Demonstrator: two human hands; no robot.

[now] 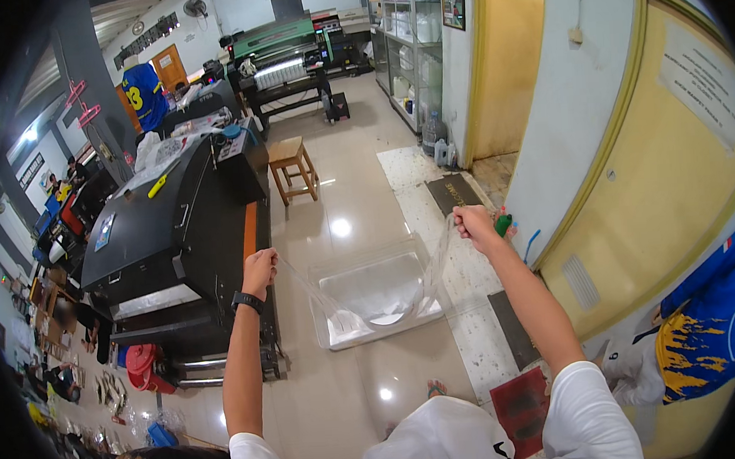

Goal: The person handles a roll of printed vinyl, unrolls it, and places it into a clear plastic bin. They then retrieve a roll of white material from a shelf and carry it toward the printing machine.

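Note:
A clear plastic sheet or bag (381,319) hangs in a slack curve between my two raised hands. My left hand (261,274), with a black watch on its wrist, is closed on one end of it. At the other end, higher and to the right, my right hand (473,225) grips a twisted edge. Behind and below the plastic, a shallow rectangular tray-like thing, pale and shiny inside, shows on the tiled floor (336,222); how much of it is clear plastic I cannot tell.
At left stands a large black machine (212,237); beyond it are a wooden stool (288,162) and a wide-format printer (284,72). Mats (521,408) lie along the right side. A person in a blue and yellow shirt (709,330) is close at right. Several people sit at far left.

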